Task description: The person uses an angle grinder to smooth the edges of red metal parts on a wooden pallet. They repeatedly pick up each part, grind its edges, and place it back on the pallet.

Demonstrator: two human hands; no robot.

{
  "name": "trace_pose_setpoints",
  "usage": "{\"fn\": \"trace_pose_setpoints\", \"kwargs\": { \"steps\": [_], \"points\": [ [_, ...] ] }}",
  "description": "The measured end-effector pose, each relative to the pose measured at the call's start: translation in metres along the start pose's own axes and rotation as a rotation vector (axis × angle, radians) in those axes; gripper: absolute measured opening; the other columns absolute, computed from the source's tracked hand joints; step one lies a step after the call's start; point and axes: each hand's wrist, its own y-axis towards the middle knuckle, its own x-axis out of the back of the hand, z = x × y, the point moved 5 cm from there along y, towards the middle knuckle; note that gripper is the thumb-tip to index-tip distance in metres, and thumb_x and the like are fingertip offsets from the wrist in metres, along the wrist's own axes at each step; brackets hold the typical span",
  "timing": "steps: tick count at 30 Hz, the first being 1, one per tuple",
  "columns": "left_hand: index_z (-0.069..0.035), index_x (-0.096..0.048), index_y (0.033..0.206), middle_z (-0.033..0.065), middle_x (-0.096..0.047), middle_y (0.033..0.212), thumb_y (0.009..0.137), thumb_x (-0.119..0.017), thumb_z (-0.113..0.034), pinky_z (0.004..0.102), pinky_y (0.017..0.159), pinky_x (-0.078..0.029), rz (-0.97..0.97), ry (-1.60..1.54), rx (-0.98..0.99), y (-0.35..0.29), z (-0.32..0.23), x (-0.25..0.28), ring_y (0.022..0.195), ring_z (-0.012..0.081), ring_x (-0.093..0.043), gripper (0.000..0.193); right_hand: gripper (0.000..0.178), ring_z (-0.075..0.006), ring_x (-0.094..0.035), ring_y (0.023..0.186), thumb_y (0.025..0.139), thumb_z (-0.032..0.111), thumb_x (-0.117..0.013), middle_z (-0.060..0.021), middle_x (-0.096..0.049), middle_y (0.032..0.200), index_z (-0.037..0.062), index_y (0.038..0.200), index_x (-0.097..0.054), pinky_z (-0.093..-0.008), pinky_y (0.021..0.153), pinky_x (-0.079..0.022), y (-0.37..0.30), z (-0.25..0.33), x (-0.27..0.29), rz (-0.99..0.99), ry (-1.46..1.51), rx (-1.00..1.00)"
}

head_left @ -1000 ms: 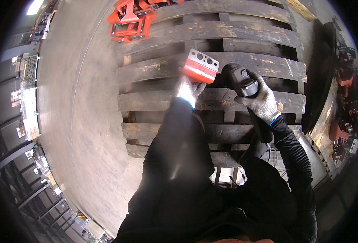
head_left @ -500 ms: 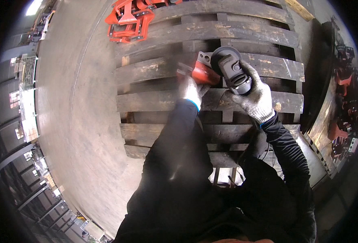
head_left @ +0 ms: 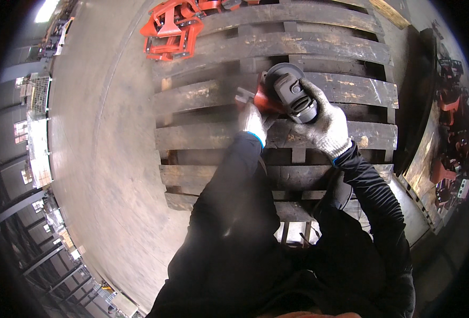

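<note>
White knitted gloves with blue cuffs cover both hands. My right hand [head_left: 327, 119] is wrapped round the body of a dark angle grinder [head_left: 294, 95], whose round disc guard points away from me. Directly left of it, my left hand [head_left: 254, 121] grips a red metal bracket [head_left: 265, 99] with a bare grey end sticking out to the left. The grinder's head overlaps the bracket's far right part, so whether the disc touches it cannot be made out. Both are held above a worn wooden pallet [head_left: 202, 135].
A pile of red metal parts [head_left: 171, 32] lies on the pallet's far left corner. More red parts [head_left: 444, 172] stand at the right beyond a wooden board [head_left: 424, 151]. Concrete floor [head_left: 107, 143] stretches along the left, with shelving [head_left: 38, 122] at its edge.
The grinder has moved left and slightly nearer, now covering the bracket's holed end. My left hand and the bracket have shifted slightly right and turned a little.
</note>
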Motion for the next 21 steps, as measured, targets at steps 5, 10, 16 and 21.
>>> {"fn": "trace_pose_setpoints", "kwargs": {
  "steps": [5, 10, 16, 21],
  "points": [
    [-0.008, -0.046, 0.146, 0.0144, -0.059, 0.136, 0.107, -0.047, -0.040, 0.0491, 0.100, -0.055, 0.038, -0.065, -0.028, 0.009, -0.004, 0.020, 0.118, 0.0320, -0.063, 0.051, 0.091, -0.0364, -0.070, 0.115, 0.073, 0.019, -0.089, -0.0227, -0.070, 0.123, 0.0136, 0.152, -0.045, -0.0394, 0.096, -0.057, 0.004, 0.007, -0.007, 0.004, 0.006, -0.012],
    [-0.013, -0.045, 0.148, 0.0101, -0.056, 0.141, 0.108, -0.045, -0.043, 0.0480, 0.100, -0.054, 0.001, 0.149, -0.074, -0.004, -0.006, 0.005, 0.122, 0.0296, -0.060, 0.050, 0.091, -0.0322, -0.070, 0.117, 0.071, 0.016, -0.090, -0.0213, -0.071, 0.125, 0.0130, 0.151, -0.047, -0.0383, 0.097, -0.057, 0.002, 0.000, 0.002, -0.030, 0.045, -0.035],
    [-0.020, -0.047, 0.143, 0.0063, -0.054, 0.142, 0.107, -0.045, -0.054, 0.0450, 0.099, -0.055, -0.036, 0.140, 0.022, -0.039, -0.016, -0.017, 0.125, 0.0257, -0.057, 0.049, 0.095, -0.0215, -0.063, 0.124, 0.070, 0.015, -0.093, -0.0169, -0.065, 0.136, 0.0065, 0.151, -0.046, -0.0365, 0.107, -0.050, -0.005, -0.021, 0.020, -0.049, 0.219, -0.179],
    [-0.005, -0.050, 0.142, 0.0135, -0.057, 0.141, 0.107, -0.053, -0.036, 0.0421, 0.107, -0.054, -0.064, 0.010, -0.009, -0.064, -0.031, -0.045, 0.127, 0.0290, -0.059, 0.047, 0.094, -0.0203, -0.062, 0.120, 0.069, 0.013, -0.092, -0.0142, -0.065, 0.134, 0.0049, 0.151, -0.045, -0.0367, 0.106, -0.050, -0.017, -0.040, 0.024, -0.038, 0.333, -0.320]
  ]
}}
